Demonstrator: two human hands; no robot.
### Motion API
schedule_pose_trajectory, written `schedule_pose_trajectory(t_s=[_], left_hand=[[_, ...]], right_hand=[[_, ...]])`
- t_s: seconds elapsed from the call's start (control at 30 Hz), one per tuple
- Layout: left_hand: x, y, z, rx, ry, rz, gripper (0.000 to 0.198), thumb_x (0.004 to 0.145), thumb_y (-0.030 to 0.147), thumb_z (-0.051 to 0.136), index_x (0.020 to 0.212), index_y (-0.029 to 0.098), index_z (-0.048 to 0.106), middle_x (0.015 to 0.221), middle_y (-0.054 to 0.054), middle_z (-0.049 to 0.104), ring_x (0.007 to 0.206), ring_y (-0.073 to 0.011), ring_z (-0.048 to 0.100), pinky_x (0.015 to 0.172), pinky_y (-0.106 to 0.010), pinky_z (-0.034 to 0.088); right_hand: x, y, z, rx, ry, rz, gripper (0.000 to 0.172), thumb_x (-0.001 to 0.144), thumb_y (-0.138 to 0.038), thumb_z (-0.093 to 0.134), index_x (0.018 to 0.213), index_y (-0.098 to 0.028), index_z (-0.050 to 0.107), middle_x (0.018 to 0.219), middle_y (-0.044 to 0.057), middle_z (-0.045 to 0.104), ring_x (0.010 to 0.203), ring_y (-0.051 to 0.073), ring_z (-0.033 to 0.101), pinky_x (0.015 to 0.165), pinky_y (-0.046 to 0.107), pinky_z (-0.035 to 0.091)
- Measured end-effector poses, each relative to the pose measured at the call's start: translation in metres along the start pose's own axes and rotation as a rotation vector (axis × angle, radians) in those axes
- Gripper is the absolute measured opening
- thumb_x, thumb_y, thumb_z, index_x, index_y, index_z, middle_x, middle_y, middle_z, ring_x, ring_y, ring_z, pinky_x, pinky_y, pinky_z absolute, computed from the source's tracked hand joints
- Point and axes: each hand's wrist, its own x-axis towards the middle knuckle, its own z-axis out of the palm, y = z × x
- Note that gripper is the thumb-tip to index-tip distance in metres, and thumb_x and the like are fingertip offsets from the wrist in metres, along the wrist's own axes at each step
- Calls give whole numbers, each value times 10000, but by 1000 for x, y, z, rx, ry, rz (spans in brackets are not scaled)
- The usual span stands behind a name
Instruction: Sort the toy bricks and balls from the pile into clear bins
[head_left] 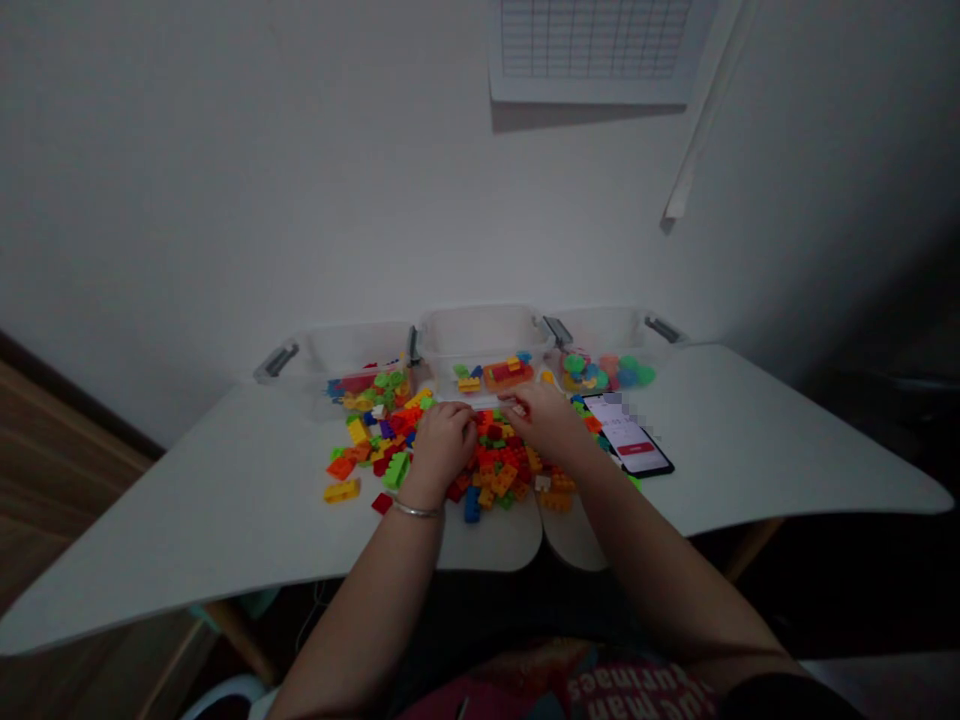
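Note:
A heap of small plastic bricks [375,440] in orange, yellow, green, red and blue lies on the white table [225,500]. My left hand [442,445], with a bangle at the wrist, rests curled on the heap, fingers closed; what is under them is hidden. My right hand [544,420] lies just to its right on the bricks, fingers bent and pinched near a small pale piece [517,410]. The two hands almost touch.
Three clear plastic bins stand along the wall: left bin [337,365], middle bin [480,345], right bin [607,340], each with some coloured pieces. A phone [634,440] with a lit screen lies right of my right hand. The table is two tops joined in front of me.

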Motion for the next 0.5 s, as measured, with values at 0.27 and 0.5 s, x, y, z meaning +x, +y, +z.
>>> schedule_pose_trajectory(t_s=[0.27, 0.5], left_hand=[[-1, 0, 2, 45, 16, -50, 214, 866, 213, 527, 983, 186, 704, 1052, -92, 706, 1014, -255, 621, 938, -433, 480], [0, -1, 3, 53, -16, -56, 251, 884, 231, 509, 988, 181, 732, 1055, -96, 714, 1002, -269, 625, 944, -458, 473]], right_hand=[[-12, 4, 10, -254, -252, 95, 270, 904, -297, 566, 1120, -184, 680, 1133, 99, 691, 1095, 252, 589, 959, 348, 428], [-13, 7, 19, -290, -268, 118, 244, 895, -280, 559, 1085, -185, 680, 1122, 97, 699, 1075, 256, 608, 935, 342, 439]])
